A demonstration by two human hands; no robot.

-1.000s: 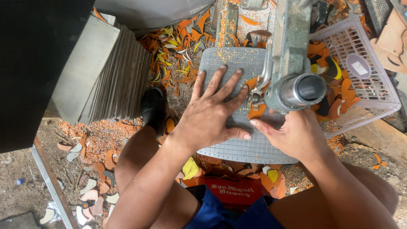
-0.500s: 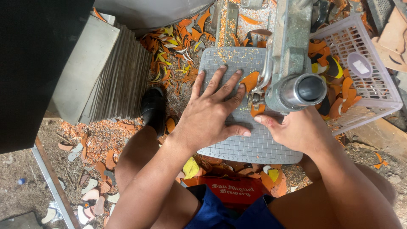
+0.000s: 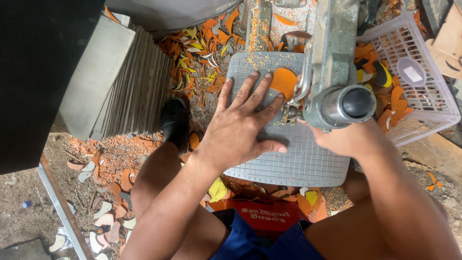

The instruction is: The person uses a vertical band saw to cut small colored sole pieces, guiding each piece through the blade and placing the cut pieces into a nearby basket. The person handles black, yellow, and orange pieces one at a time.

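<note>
1. The left hand [image 3: 243, 127] lay flat and spread on the grey ribbed sheet [image 3: 298, 161], grasping nothing; its fingertips pressed the sheet down just beside the orange cutout [image 3: 283, 82], with the longest fingers touching its edge.
2. The right hand [image 3: 344, 139] sat under and behind the metal machine head [image 3: 337, 72]; its fingers were hidden by the machine's round end, so I could not tell whether it gripped the sheet or merely rested on it.
3. The sheet lay on the machine's bed, partly under the head; the orange cutout showed through it at the far side, close to the small metal parts [image 3: 291, 110] at the head's near edge.
4. A white plastic basket [image 3: 433, 91] stood to the right, holding orange and yellow offcuts; a stack of grey sheets [image 3: 122, 82] leaned at the left; orange scraps [image 3: 202, 43] littered the ground around a black shoe [image 3: 174, 123].
5. The chief risk looked to be the left fingertips, which lay very near the working parts; a slip of the sheet could carry them under.
6. The hidden right hand was equally close; an uneven push might skew the sheet and spoil the cut; loose dust on the sheet could also let the palm slide.
</note>
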